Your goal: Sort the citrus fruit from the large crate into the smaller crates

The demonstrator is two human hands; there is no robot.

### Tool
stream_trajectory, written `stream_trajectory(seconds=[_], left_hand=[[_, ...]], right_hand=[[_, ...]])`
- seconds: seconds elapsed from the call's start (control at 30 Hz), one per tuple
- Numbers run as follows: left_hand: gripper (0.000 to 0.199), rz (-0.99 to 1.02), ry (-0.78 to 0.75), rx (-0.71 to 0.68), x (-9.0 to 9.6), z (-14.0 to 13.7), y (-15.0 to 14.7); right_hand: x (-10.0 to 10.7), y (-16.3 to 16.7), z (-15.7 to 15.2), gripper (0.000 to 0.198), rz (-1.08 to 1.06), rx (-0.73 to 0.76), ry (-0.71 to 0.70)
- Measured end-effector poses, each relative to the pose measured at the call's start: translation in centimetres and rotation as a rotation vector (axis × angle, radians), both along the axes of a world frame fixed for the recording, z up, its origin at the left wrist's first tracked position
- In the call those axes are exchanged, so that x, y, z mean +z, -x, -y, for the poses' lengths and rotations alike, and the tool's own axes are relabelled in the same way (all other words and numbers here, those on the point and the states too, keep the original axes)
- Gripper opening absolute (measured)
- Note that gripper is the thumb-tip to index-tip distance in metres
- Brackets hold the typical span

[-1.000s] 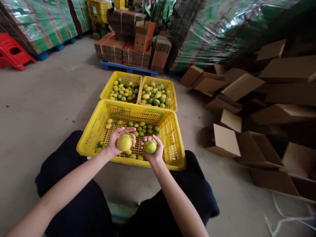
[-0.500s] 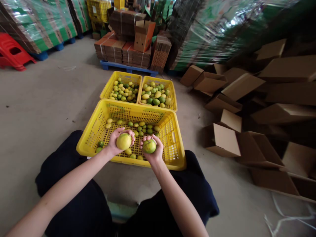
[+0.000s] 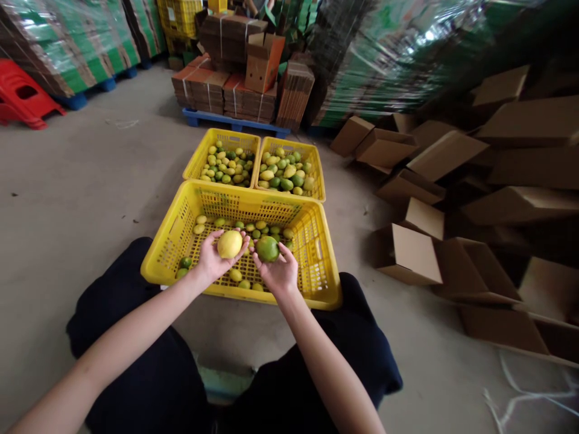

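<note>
Over the large yellow plastic crate (image 3: 168,235), my left hand (image 3: 210,260) cradles a yellow lemon (image 3: 230,244) in an upturned palm with the fingers curled under it. Close beside it, my right hand (image 3: 281,276) holds a green lemon (image 3: 268,248) by the fingers and thumb, its palm partly showing. Several yellow and green lemons lie scattered on the crate's slotted bottom, some along the back, such as a yellow lemon (image 3: 201,220), and some near the front, such as another lemon (image 3: 235,275). My hands hide part of the crate's middle.
Behind the large crate stand a left crate (image 3: 192,163) and a right crate (image 3: 320,175), both holding many lemons. Open cardboard boxes (image 3: 416,253) pile up at the right. Flattened cartons (image 3: 203,90) sit on a blue pallet (image 3: 192,119). A red stool (image 3: 27,96) stands far left.
My right hand has turned its lemon, which now shows a greener side, and moved it up and left. The left hand has lifted its lemon slightly.
</note>
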State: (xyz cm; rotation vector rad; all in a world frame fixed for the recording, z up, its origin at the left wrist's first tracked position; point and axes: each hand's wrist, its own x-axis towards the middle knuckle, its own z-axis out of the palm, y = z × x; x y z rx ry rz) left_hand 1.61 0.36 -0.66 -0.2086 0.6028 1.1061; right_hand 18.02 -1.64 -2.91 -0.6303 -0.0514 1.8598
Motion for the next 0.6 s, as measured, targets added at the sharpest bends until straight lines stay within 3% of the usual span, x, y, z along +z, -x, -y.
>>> stream_trajectory(seconds=[0.3,0.6], left_hand=[[0.036,-0.029,0.027,-0.014,-0.12,0.08,-0.13],[0.042,-0.059,0.036,-0.002,-0.06,0.03,-0.20]], right_hand=[[-0.52,-0.12,-0.20,0.028,-0.064,0.045,0.033],[-0.06,0.27,-0.11,0.030,0.002,0.048,0.040]])
